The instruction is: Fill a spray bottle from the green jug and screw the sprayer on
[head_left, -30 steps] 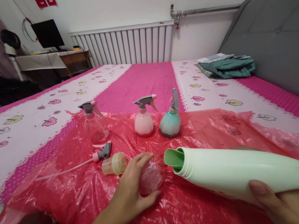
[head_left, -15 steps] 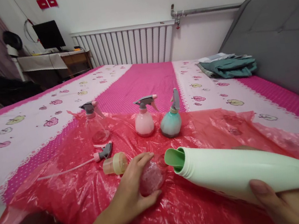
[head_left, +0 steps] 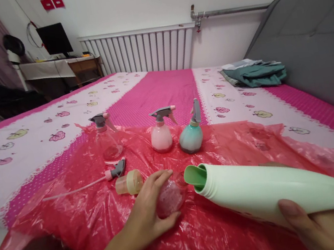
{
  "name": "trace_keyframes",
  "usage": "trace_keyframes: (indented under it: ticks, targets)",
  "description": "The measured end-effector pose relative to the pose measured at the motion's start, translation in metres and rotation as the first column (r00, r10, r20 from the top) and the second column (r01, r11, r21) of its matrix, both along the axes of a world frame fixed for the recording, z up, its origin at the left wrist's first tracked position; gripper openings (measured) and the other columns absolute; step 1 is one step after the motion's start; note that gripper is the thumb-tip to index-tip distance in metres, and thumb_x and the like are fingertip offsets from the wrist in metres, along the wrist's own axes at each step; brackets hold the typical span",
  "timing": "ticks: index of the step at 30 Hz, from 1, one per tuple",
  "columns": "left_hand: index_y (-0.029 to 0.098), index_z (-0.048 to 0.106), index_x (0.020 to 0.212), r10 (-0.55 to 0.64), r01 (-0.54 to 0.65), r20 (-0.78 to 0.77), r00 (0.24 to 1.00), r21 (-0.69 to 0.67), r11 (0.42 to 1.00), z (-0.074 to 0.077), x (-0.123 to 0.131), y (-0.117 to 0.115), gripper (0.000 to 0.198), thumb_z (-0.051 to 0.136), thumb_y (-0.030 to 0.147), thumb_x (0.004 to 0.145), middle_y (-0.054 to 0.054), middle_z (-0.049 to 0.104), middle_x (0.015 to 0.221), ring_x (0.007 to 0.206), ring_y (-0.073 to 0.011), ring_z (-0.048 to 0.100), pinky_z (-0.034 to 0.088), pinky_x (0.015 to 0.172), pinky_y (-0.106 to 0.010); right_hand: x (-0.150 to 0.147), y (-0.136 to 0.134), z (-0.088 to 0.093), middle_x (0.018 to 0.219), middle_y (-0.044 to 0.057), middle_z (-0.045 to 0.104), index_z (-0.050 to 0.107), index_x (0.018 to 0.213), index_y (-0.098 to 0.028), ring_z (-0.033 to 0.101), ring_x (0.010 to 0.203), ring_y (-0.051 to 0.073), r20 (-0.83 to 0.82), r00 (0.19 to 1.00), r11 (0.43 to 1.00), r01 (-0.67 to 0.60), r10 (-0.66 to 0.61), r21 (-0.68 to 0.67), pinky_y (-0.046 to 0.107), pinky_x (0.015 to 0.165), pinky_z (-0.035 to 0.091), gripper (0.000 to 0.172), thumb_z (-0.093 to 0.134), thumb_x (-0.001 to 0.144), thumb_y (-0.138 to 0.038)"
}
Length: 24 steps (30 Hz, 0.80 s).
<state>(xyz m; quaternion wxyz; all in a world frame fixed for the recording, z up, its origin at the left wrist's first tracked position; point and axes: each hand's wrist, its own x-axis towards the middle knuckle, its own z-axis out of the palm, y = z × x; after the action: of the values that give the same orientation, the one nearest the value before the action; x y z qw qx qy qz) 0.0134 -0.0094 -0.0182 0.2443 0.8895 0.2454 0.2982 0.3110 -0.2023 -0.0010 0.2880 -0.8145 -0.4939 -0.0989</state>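
My left hand (head_left: 148, 215) wraps around a small clear round bottle (head_left: 170, 197) that stands on the red plastic sheet (head_left: 82, 216). My right hand (head_left: 318, 225) grips a large pale green bottle (head_left: 274, 192), tipped nearly flat, its open green spout (head_left: 194, 176) right beside the small bottle's mouth. A loose grey and pink spray head with a long tube (head_left: 115, 171) and a yellowish cap (head_left: 129, 182) lie just left of my left hand.
Three spray bottles stand further back on the sheet: a clear one (head_left: 107, 139), a pink one (head_left: 161, 132), a teal one (head_left: 191, 133). Folded green clothes (head_left: 254, 74) lie on the pink bedspread (head_left: 154, 88). A grey headboard (head_left: 316, 40) rises at right.
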Motion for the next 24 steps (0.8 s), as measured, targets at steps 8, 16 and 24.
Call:
trace_keyframes:
  ticks: [8,16,24]
  targets:
    - [0.035,0.036,0.163,0.007,-0.007,-0.018,1.0,-0.019,1.0,0.0029,-0.0004,-0.0013,0.088,0.079,0.021,0.088,-0.013,0.057,0.157,0.143,-0.0377,0.061,0.055,0.117,-0.057,0.0024,0.0001,-0.0026,0.133,0.02,0.075,0.041,0.167,-0.016,0.062,0.135,0.052,-0.012,1.0,1.0,0.001,-0.001,0.015,0.074,0.116,0.039,0.066,0.034,0.112,-0.052]
    - [0.035,0.035,0.163,0.008,-0.007,-0.014,1.0,0.004,1.0,0.0019,-0.0002,-0.0013,0.087,0.079,0.023,0.089,-0.014,0.057,0.157,0.143,-0.0385,0.061,0.056,0.117,-0.057,-0.0019,0.001,0.0064,0.126,0.014,0.078,0.052,0.162,-0.023,0.06,0.14,0.048,-0.005,1.0,1.0,-0.018,0.018,0.006,0.07,0.119,0.039,0.059,0.033,0.112,-0.05]
    - [0.037,0.035,0.163,0.008,-0.008,-0.01,1.0,0.0,1.0,0.001,0.0002,-0.0012,0.089,0.08,0.022,0.088,-0.013,0.057,0.157,0.142,-0.0384,0.061,0.055,0.117,-0.058,-0.0024,0.0026,0.0052,0.128,0.015,0.077,0.044,0.166,-0.02,0.059,0.141,0.048,-0.014,1.0,0.999,-0.022,0.023,0.034,0.069,0.119,0.037,0.06,0.035,0.113,-0.047]
